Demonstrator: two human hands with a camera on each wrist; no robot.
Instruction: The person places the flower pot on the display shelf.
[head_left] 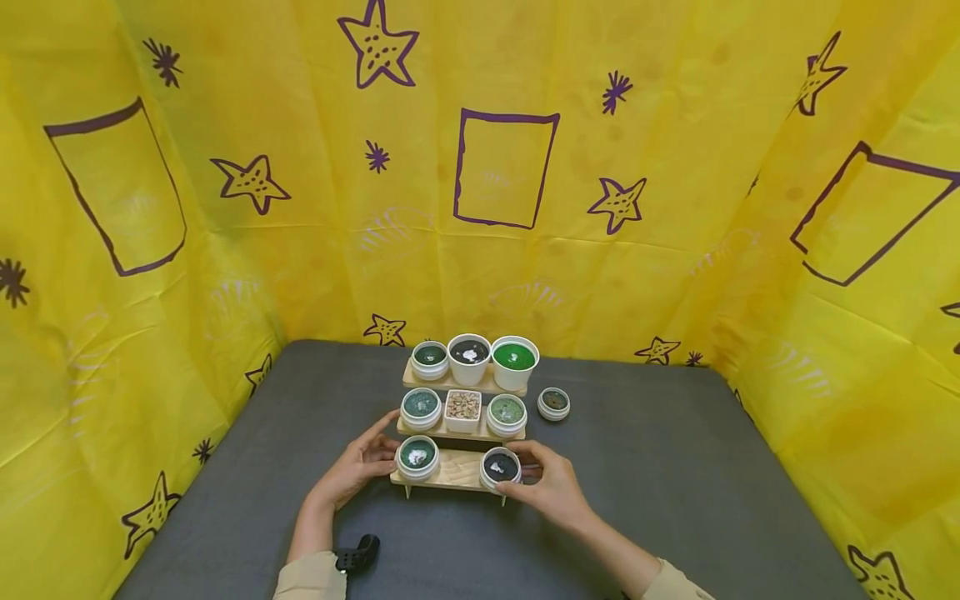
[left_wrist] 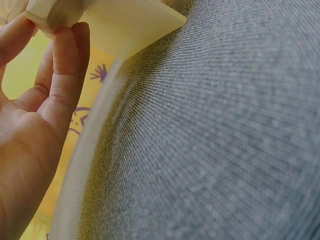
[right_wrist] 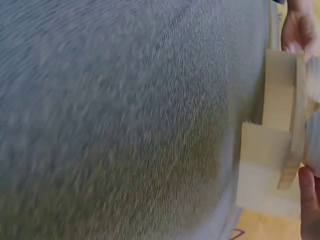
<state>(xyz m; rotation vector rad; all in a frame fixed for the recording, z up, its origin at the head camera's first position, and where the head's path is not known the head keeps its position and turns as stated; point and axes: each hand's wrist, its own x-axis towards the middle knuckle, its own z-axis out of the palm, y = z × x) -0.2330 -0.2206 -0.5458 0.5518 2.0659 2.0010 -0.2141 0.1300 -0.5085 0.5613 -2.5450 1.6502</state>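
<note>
A three-tier wooden stand bears small white pots with glossy green and dark fillings. My left hand is at the stand's left end, with thumb and fingers gripping the end of a board, as the left wrist view shows. Close to that thumb sits a round pot with dark green filling. At the other end of the lowest tier, my right hand holds a round pot with near-black filling between thumb and fingers. The right wrist view shows the stand's pale support beside my right fingertips.
On the middle tier, a square dish of beige chips stands between two round pots. Taller cups, one bright green inside, occupy the top tier. A small brown-filled pot lies apart on the grey tabletop. Yellow patterned cloth surrounds the table.
</note>
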